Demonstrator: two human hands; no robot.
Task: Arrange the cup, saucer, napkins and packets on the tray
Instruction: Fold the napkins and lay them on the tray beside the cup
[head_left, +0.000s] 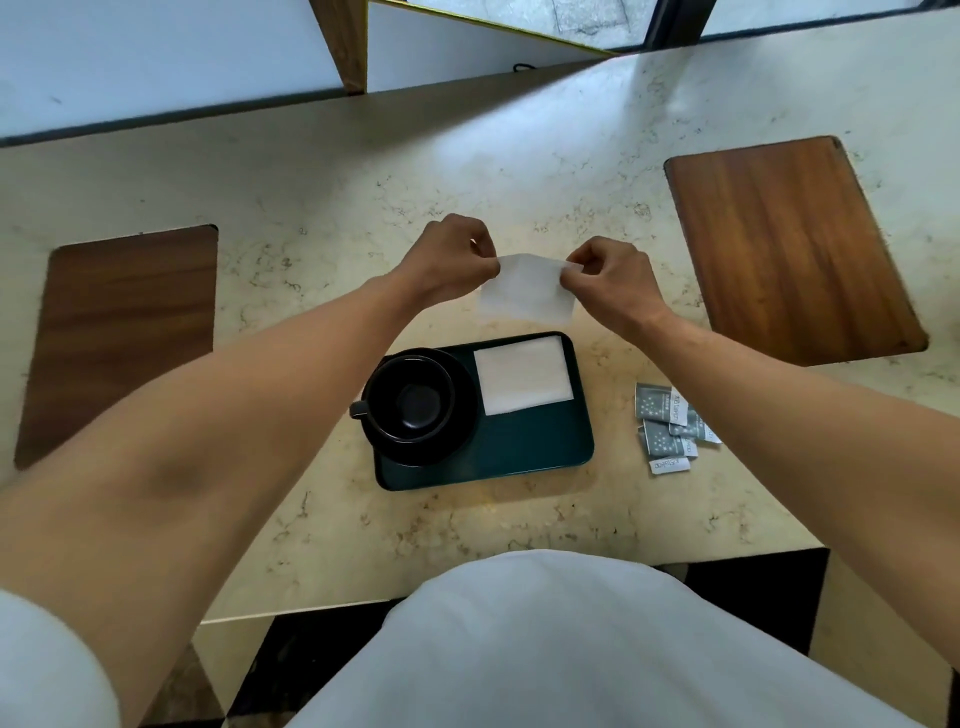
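While our left hand (449, 254) and right hand (605, 278) each pinch a top corner of a white napkin (524, 288), it hangs above the marble counter (322, 208), beyond the dark green tray (530, 441). On the tray sit a black cup (410, 397) in its saucer (457, 415) beside another napkin (522, 374). Grey packets (670, 428) lie right of the tray.
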